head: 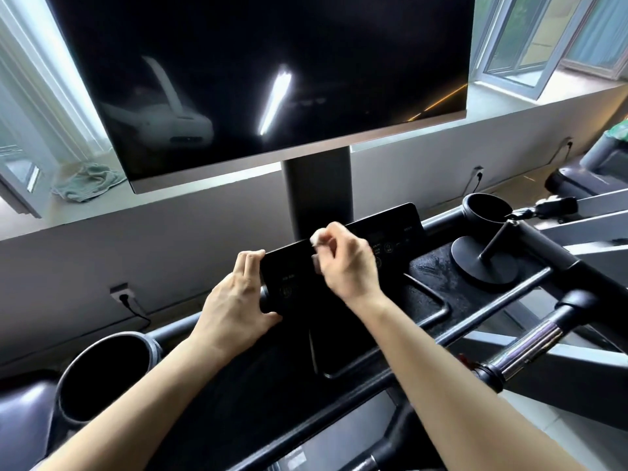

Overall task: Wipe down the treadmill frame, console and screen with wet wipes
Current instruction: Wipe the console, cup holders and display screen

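Pinching seemingly a wet wipe (316, 236), right hand (350, 266) touches console (396, 229), left hand (238, 300) gripping.

Glossy black glass screen (265, 73), matt black console (339, 266), chromed metal handlebar (530, 348).
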